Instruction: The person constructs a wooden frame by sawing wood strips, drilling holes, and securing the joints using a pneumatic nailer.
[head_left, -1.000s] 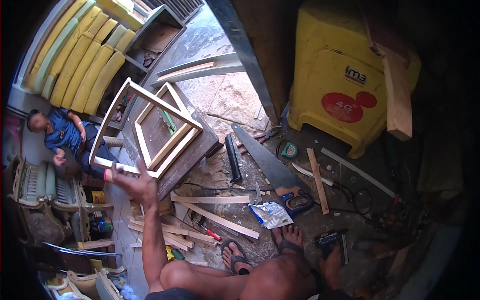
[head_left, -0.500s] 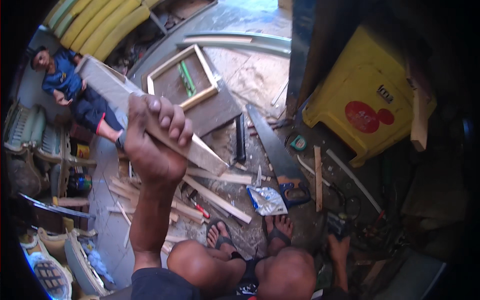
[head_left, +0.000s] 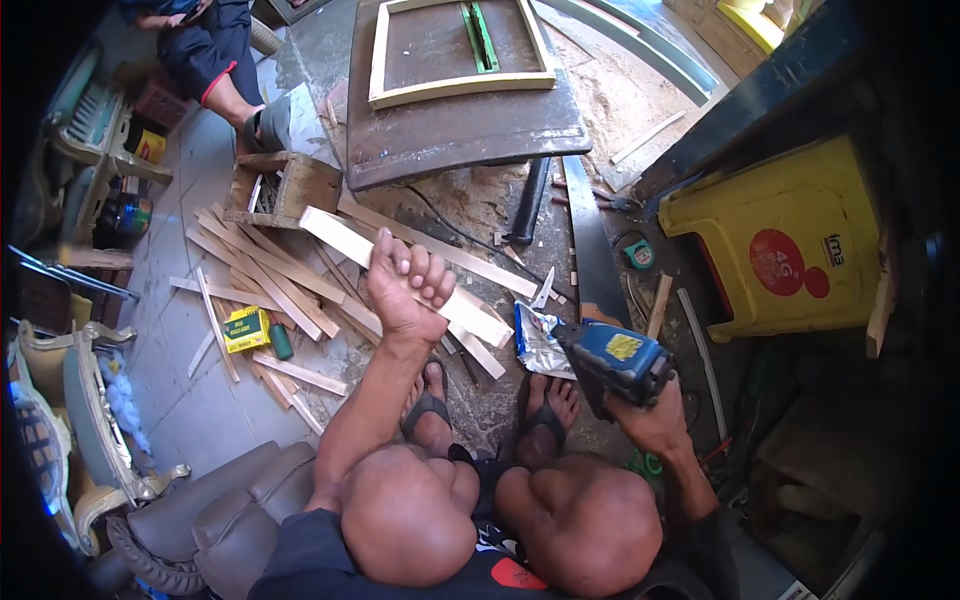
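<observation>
My left hand (head_left: 410, 290) is closed round a pale wooden strip (head_left: 338, 236), held up at a slant above the floor. The strip's far end points up and left; its near end comes out past my fingers. On the right, my right hand (head_left: 652, 415) grips a blue-and-black power tool (head_left: 618, 362) with a yellow label on top. The tool is tilted in front of my right foot, apart from the strip. Its exact kind I cannot make out. Beside it lies a silver-and-blue packet (head_left: 537, 338), next to an open folding knife (head_left: 544, 290).
Several wood strips (head_left: 270, 268) lie left, near a yellow box (head_left: 245, 328). Ahead, a wooden frame (head_left: 460, 94) rests on a dark board (head_left: 440, 145). A handsaw (head_left: 597, 250), tape measure (head_left: 640, 254) and yellow stool (head_left: 790, 245) are right. A person's leg (head_left: 235, 100) shows far left.
My left hand has lowered with the strip. The power tool has come up from the lower right in my right hand. The view has shifted, showing more of my knees.
</observation>
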